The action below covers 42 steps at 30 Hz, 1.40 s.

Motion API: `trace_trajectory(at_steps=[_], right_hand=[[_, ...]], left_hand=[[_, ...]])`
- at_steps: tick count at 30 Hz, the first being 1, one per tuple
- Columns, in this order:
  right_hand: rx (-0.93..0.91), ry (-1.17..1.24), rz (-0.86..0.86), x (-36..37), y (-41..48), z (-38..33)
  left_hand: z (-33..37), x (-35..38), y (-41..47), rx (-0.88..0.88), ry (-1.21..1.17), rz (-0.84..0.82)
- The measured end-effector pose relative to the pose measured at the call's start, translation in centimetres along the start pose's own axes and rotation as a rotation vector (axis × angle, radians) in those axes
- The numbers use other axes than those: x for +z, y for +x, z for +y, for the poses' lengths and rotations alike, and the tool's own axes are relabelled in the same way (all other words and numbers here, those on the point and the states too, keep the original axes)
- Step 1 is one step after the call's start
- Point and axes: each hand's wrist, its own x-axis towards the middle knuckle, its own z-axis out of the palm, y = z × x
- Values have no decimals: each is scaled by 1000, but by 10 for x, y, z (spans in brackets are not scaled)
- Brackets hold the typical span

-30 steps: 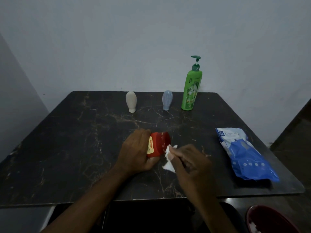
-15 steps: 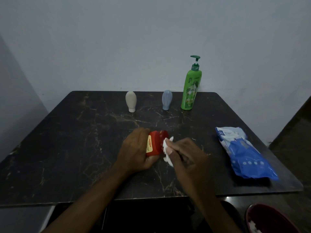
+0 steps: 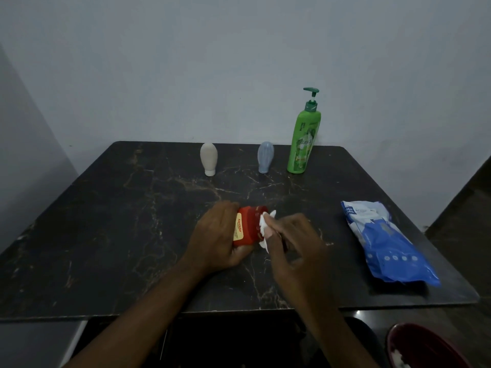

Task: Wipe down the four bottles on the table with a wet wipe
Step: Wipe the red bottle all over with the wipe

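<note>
1. While the left hand (image 3: 218,240) curls round the red bottle (image 3: 251,225), holding it on its side low over the table (image 3: 106,235), the right hand (image 3: 295,243) pinches a white wipe (image 3: 264,224) against the bottle's right end.
2. Beyond the hands, upright in a row: beige bottle (image 3: 208,158), blue bottle (image 3: 265,156), green pump bottle (image 3: 304,144).
3. Well right of the right hand lies the wipes pack (image 3: 385,240).

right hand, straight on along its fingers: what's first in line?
The red bottle. The right hand pinches the wipe, which looks pressed against it; the left hand grips its other side.
</note>
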Motion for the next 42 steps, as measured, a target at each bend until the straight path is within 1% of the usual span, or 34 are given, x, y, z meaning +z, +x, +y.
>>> trace_trajectory(at_steps=[2, 4, 6, 9, 11, 12, 14, 15, 16, 17, 20, 25, 29, 32, 36, 39, 42], right_hand=[[3, 39, 4, -3, -9, 5], [9, -13, 0, -8, -12, 11], [15, -55, 19, -14, -11, 19], [99, -14, 55, -23, -5, 26], [182, 41, 46, -26, -3, 29], [221, 62, 41, -26, -4, 31], [289, 74, 36, -23, -5, 36], [310, 69, 33, -22, -6, 38], [327, 78, 25, -20, -7, 37], [329, 90, 16, -18, -8, 35], [271, 142, -8, -14, -8, 21], [144, 139, -29, -7, -2, -3], [-43, 61, -47, -9, 9, -12], [-163, -57, -97, -9, 16, -13], [-289, -171, -167, -12, 7, -6], [-312, -246, -234, -19, -2, 2], [-276, -234, -210, -29, 3, -3]], left_hand=[[0, 1, 0, 15, 14, -8], [0, 2, 1, -1, 24, -40], [0, 2, 1, -66, -22, -61], [2, -4, 6, -239, -210, -19], [8, -8, 13, -461, -446, 81], [10, -11, 18, -625, -634, 124], [10, -19, 28, -981, -1163, 199], [9, -23, 29, -1102, -1427, 230], [8, -27, 30, -1183, -1625, 246], [9, -31, 30, -1232, -1758, 249], [19, -39, 30, -1292, -1955, 261], [39, -47, 32, -1400, -2022, 295], [47, -47, 34, -1498, -1975, 240], [51, -45, 34, -1552, -1928, 194], [51, -46, 35, -1622, -1831, 237], [48, -47, 34, -1652, -1765, 264], [51, -48, 35, -1660, -1740, 233]])
